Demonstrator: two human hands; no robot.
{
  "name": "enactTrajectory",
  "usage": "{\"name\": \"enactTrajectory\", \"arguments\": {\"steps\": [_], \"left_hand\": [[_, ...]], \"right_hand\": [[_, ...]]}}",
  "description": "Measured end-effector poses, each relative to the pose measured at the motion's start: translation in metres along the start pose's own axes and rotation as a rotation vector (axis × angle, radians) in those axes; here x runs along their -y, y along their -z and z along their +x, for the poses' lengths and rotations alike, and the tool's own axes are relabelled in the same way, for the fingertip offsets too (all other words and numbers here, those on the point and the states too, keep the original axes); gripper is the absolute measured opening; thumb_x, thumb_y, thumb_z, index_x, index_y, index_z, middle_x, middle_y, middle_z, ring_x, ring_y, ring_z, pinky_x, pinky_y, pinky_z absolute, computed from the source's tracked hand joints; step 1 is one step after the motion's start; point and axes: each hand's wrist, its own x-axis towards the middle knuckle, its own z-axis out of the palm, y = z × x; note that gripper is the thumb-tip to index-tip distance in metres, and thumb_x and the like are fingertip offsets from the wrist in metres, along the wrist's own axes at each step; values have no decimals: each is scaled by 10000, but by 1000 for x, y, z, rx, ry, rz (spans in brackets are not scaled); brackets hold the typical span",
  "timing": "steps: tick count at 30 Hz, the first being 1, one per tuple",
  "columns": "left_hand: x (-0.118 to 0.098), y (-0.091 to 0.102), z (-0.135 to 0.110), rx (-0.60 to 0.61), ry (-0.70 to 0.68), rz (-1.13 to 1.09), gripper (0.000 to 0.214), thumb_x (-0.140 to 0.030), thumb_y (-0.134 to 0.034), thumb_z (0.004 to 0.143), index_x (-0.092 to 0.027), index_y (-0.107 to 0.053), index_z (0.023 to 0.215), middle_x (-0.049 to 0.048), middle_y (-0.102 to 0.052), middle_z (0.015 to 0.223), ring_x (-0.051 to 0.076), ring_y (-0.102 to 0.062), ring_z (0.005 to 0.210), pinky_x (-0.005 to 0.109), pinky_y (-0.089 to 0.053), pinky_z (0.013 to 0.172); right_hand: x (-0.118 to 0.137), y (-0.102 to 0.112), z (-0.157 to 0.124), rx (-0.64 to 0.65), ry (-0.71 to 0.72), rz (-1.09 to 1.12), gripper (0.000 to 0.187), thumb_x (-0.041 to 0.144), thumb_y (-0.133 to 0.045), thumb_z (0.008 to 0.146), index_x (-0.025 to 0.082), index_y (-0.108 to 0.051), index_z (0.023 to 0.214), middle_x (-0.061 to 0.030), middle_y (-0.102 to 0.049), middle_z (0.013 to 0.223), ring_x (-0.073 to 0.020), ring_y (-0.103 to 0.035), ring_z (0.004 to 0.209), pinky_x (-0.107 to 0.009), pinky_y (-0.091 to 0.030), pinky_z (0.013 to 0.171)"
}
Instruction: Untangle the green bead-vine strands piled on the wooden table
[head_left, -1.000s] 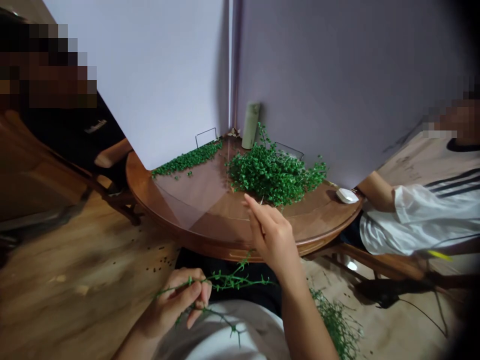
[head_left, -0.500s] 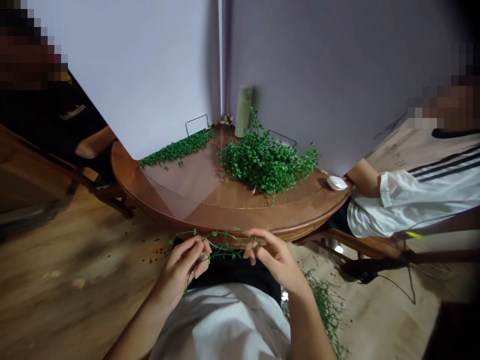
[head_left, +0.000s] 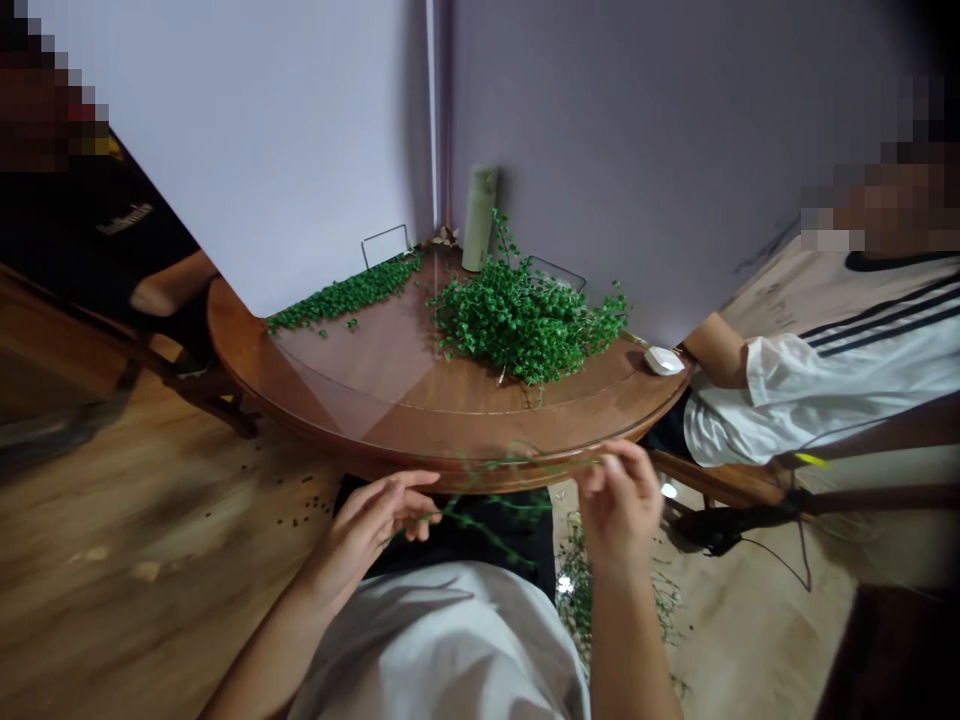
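The right hand (head_left: 619, 500) pinches one thin green vine (head_left: 480, 510), blurred, while the left hand (head_left: 367, 530) hangs half open beside it; whether it grips, I cannot tell. One tangle (head_left: 592, 600) lies on the floor. On the round wooden table (head_left: 360, 385) sit two vine heaps (head_left: 525, 320) (head_left: 345, 295), one white mouse (head_left: 663, 360) and one bottle (head_left: 480, 218). One seated person's white sleeve (head_left: 780, 400) shows at the right.

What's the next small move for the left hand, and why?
Probably close the left hand on the green vine strand: its fingers look open beside the strand, while the right hand seems to pinch the strand's other end, though blurred.
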Motion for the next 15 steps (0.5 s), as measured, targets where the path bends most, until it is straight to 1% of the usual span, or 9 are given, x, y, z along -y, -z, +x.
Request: {"name": "enactTrajectory", "arguments": {"steps": [2, 4, 5, 7, 8, 10, 12, 13, 15], "left_hand": [[2, 3, 2, -5, -63, 20, 458, -542, -646, 925, -167, -709, 1180, 132, -741, 1170, 204, -683, 1005, 270, -510, 856], [6, 7, 4, 4, -88, 58, 445, -537, -634, 935, -181, -715, 1189, 132, -682, 1317, 229, -647, 1156, 272, -497, 934], [8, 9, 5, 14, -83, 75, 439, -536, -625, 942, -187, -717, 1192, 128, -671, 1337, 232, -638, 1183, 270, -495, 946], [12, 13, 7, 37, -68, 97, 427, -532, -613, 951, -195, -718, 1190, 124, -672, 1336, 234, -642, 1180, 268, -500, 945], [13, 14, 8, 46, -61, 105, 419, -528, -612, 952, -196, -720, 1183, 124, -675, 1329, 233, -648, 1169, 267, -505, 939], [14, 15, 8, 52, -52, 123, 397, -513, -621, 950, -194, -724, 1164, 126, -683, 1313, 232, -659, 1141, 264, -516, 922], [15, 15, 8, 50, -48, 145, 384, -497, -627, 948, -184, -728, 1144, 133, -697, 1279, 232, -668, 1111, 263, -528, 906], [15, 15, 9, 50, -48, 155, 383, -495, -630, 945, -176, -730, 1132, 137, -708, 1250, 233, -674, 1092, 265, -536, 896], [15, 15, 9, 58, -40, 179, 393, -503, -640, 933, -162, -735, 1103, 144, -728, 1182, 240, -686, 1046, 276, -553, 874]], "right_hand": [[13, 25, 11, -113, 128, 56, 79, 347, -610, 881, 309, -631, 947, 97, -244, 548, -105, -253, 493, -245, -337, 559], [20, 57, 22, -262, 276, 48, 91, 376, -568, 851, 296, -611, 861, 91, -102, 571, -122, -141, 497, -273, -309, 540], [19, 75, 27, -310, 313, 19, 114, 388, -562, 846, 285, -604, 824, 90, -85, 580, -121, -89, 500, -280, -275, 519], [8, 107, 32, -368, 322, -47, 248, 481, -490, 902, 278, -593, 803, 85, -134, 578, -121, -70, 490, -291, -261, 494], [-3, 122, 31, -393, 305, -100, 313, 520, -457, 940, 266, -595, 820, 85, -200, 571, -113, -110, 474, -280, -283, 487], [-29, 146, 19, -428, 211, -247, 347, 527, -498, 991, 206, -616, 934, 61, -448, 656, -87, -332, 493, -250, -392, 521], [-55, 163, -5, -448, 71, -422, 316, 469, -555, 1013, 172, -630, 1088, -26, -642, 934, -112, -580, 696, -269, -524, 639], [-66, 169, -21, -451, -9, -515, 307, 435, -576, 1011, 168, -629, 1152, -54, -660, 1046, -140, -636, 804, -305, -564, 709], [-81, 177, -57, -437, -185, -706, 326, 391, -615, 997, 167, -617, 1234, -82, -653, 1180, -190, -668, 958, -373, -590, 814]]}}
